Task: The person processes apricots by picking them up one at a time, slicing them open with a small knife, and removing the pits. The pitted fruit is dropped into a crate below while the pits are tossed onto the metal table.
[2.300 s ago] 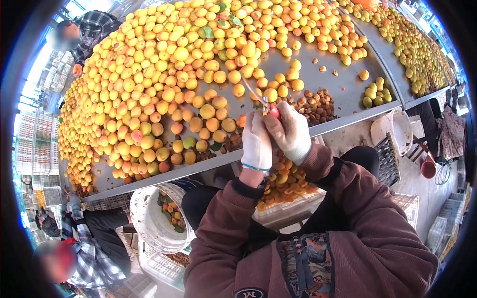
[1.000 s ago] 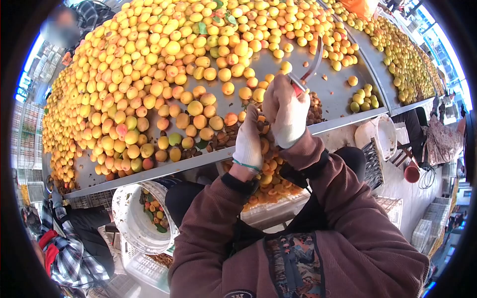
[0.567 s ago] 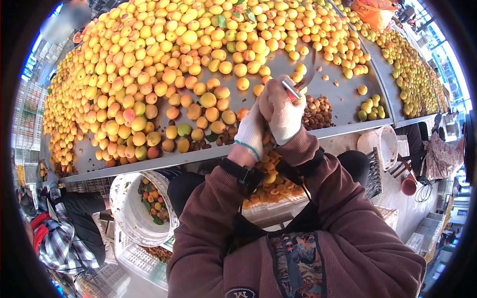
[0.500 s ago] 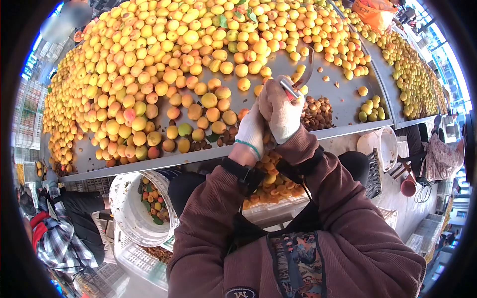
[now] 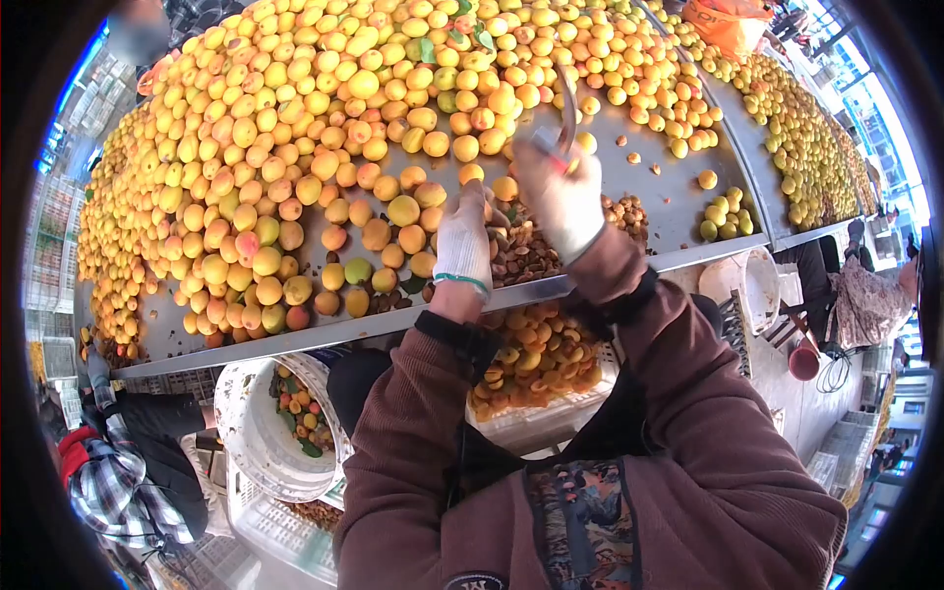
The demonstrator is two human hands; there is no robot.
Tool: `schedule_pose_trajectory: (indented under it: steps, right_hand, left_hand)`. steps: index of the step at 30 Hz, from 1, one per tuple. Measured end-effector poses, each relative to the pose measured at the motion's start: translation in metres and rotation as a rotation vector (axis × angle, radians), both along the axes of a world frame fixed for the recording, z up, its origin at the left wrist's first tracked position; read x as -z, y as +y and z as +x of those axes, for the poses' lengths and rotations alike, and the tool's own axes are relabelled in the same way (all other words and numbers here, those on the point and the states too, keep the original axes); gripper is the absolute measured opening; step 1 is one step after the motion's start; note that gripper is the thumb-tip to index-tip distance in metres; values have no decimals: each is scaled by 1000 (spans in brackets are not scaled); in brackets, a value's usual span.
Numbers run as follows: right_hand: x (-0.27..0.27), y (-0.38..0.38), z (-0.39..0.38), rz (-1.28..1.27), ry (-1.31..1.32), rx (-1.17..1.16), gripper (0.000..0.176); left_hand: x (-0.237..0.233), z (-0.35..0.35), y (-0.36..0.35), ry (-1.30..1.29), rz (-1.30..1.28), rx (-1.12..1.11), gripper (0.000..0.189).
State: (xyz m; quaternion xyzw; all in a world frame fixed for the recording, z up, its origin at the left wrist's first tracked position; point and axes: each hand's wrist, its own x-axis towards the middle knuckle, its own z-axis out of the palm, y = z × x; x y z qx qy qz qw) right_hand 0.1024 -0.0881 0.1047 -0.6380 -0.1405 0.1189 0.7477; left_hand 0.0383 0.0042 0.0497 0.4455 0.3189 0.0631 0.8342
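My left hand [image 5: 464, 241], in a white glove with a green cuff edge, is over the table's near side, close to several apricots [image 5: 403, 209]. Its fingers look partly stretched and apart; no fruit shows clearly in them. My right hand [image 5: 565, 202], gloved and blurred by motion, is closed around a curved knife [image 5: 568, 108] with some red at the handle. The blade points away from me. Between and beneath my hands lies a heap of brown apricot pits [image 5: 526, 258]. Below the table edge, a crate [image 5: 541, 425] holds opened apricot halves [image 5: 536, 359].
A metal table [image 5: 678, 187] carries a large pile of apricots. Greenish fruit [image 5: 726, 216] sits at the right. A white bucket [image 5: 241, 418] with fruit and leaves stands at lower left, another bucket [image 5: 762, 285] at right. A person in a plaid shirt [image 5: 118, 492] is at far left.
My hands were together over the table edge and are now apart. The left moved left and the right lifted slightly with the knife, uncovering the pits and more of the crate.
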Motion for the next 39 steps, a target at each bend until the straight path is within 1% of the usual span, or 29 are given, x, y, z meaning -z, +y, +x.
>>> schedule_pose_trajectory:
  steps: [1, 3, 4, 6, 7, 8, 9, 10, 11, 13, 16, 17, 19, 20, 21, 22, 23, 24, 25, 27, 28, 29, 30, 31, 33, 34, 37, 38, 39]
  right_hand:
    - [9, -3, 20, -45, -97, 23, 19]
    - [10, -15, 45, -505, -198, -33, 30]
    - [15, -21, 54, -509, -200, -29, 30]
    - [36, -30, 67, -1079, -462, -184, 39]
    - [47, -35, 70, -1079, -465, -186, 39]
    - [52, -36, 68, -1150, -541, -239, 41]
    - [56, -38, 68, -1220, -618, -293, 44]
    - [58, -41, 69, -1293, -574, -365, 43]
    - [57, -41, 69, -1292, -574, -364, 43]
    - [56, -40, 69, -1335, -514, -437, 56]
    - [56, -37, 71, -1397, -550, -454, 59]
    - [57, -38, 70, -1393, -553, -451, 59]
    - [61, -42, 67, -1152, -537, -248, 47]
    - [56, -41, 65, -1150, -538, -255, 47]
    - [50, -44, 62, -926, -378, -298, 47]
    - [44, -48, 61, -701, -218, -329, 48]
    - [26, -48, 48, -701, -215, -320, 48]
    - [3, -47, 27, -493, 12, -324, 47]
    - [-9, -45, 12, -281, 231, -324, 46]
    - [0, -43, 5, -80, 331, -425, 41]
    - [1, -42, 1, -134, 325, -426, 40]
    - [-3, -38, -5, -188, 319, -427, 39]
    - [-4, -36, -7, -293, 238, -410, 39]
    - [-2, -36, -7, -292, 240, -411, 39]
    - [8, -37, -3, -377, 64, -308, 41]
    - [14, -40, 1, -367, 82, -270, 44]
    - [1, -53, -4, -311, 97, -231, 45]
    - [5, -59, -3, -260, 68, -237, 50]
    - [6, -66, -2, -258, 70, -232, 50]
  left_hand:
    - [2, 1, 2, 1, -1, -3, 37]
    - [4, 3, 4, -98, 231, -72, 33]
    - [4, 1, 6, -128, 231, -78, 40]
    - [2, 1, 9, -130, 185, -110, 41]
    - [1, 0, 10, -128, 142, -144, 42]
    - [-3, -1, 12, -129, 143, -149, 42]
    - [-8, -3, 13, -144, 90, -154, 40]
    - [-13, -5, 13, -159, 39, -158, 39]
    - [-16, -6, 13, -174, -14, -159, 38]
    - [-9, -8, 16, -198, -48, -130, 37]
    - [5, -9, 21, -205, -84, -83, 38]
    - [5, -9, 23, -190, -84, -67, 40]
    - [5, -7, 22, -208, -26, -102, 41]
    - [6, -8, 21, -220, 26, -133, 42]
    - [11, -8, 23, -214, 26, -134, 42]
    - [19, -6, 24, -249, 88, -122, 44]
    - [23, -3, 23, -289, 151, -107, 45]
    - [17, -3, 19, -235, 111, -117, 49]
    - [10, -3, 15, -239, 109, -110, 49]
    - [2, -5, 10, -155, 127, -69, 50]
    - [14, -2, 11, -120, 205, -64, 49]
    - [10, -2, 7, -119, 207, -63, 49]
    - [5, -3, 2, -155, 169, -86, 45]
    - [1, -4, -1, -192, 131, -110, 42]
    - [12, -2, 3, -204, 185, -95, 43]
    - [16, -1, 6, -218, 239, -81, 45]
    - [20, -4, 13, -239, 315, -17, 42]
    - [-13, -14, 6, -166, 166, 11, 41]
    - [-7, -12, 7, -164, 167, 17, 41]
